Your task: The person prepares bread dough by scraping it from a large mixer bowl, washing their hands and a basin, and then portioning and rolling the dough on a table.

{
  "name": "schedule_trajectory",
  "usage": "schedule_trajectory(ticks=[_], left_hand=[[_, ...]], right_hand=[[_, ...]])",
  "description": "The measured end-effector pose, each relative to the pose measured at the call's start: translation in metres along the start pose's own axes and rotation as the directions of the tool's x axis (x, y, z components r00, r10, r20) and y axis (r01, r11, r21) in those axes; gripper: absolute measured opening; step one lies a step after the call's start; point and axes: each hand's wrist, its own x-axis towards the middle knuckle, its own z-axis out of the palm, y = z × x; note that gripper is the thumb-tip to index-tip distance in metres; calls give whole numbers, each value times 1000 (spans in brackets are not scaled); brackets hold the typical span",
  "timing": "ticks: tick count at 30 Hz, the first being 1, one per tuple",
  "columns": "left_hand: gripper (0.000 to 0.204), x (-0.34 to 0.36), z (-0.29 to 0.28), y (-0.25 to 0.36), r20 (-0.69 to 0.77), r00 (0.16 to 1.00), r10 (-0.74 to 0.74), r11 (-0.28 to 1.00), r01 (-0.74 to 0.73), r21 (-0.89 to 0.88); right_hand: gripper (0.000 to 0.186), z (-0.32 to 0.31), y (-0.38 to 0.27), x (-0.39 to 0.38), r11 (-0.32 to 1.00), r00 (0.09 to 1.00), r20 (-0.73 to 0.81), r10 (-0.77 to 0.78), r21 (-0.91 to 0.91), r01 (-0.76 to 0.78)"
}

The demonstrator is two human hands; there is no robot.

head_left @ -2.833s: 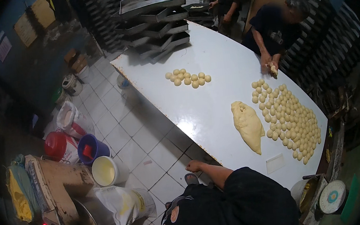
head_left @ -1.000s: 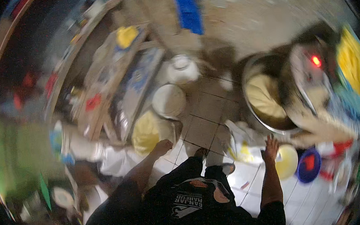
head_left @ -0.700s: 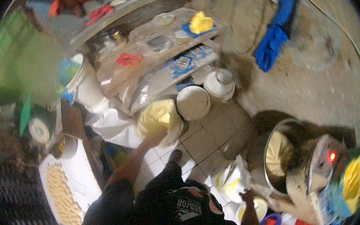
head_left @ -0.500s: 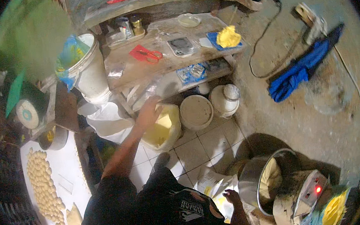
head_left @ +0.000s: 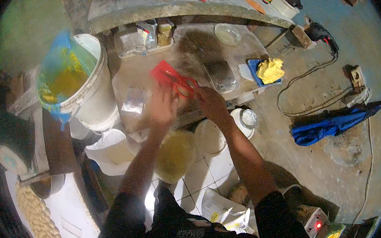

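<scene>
Red plastic bag (head_left: 173, 78) is being touched by the left hand (head_left: 162, 107) and right hand (head_left: 211, 103) on the dusty shelf (head_left: 193, 54). Whether either grip is closed cannot be told through blur. A white bucket (head_left: 88, 94) is being kept beside it, above the tiled floor (head_left: 205, 172).

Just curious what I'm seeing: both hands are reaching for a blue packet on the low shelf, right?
Not quite. In the head view the packet is red, not blue. Both the left hand and the right hand do reach to it on the low shelf.
</scene>
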Motion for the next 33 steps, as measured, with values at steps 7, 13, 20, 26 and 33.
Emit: schedule_trajectory(ticks=[7,13,20,26,33], left_hand=[[48,11,3,8,-50,999,19,999,-21,-46],[52,16,-2,5,-45,999,-3,992,-2,-122],[48,11,1,5,-98,994,55,997,-60,-54],[39,2,6,15,75,995,-70,997,68,23],[47,8,-14,34,241,954,-177,984,174,35]], right_hand=[[31,109,54,67,861,960,182,212,-500,-96],[36,117,63,75,825,989,70,-130,-545,147],[44,95,49,74,964,1000,1,13,-264,-12],[44,1,50,-1,861,933,347,99,440,-255],[65,-158,-32,-180,-201,834,247,493,965,-168]])
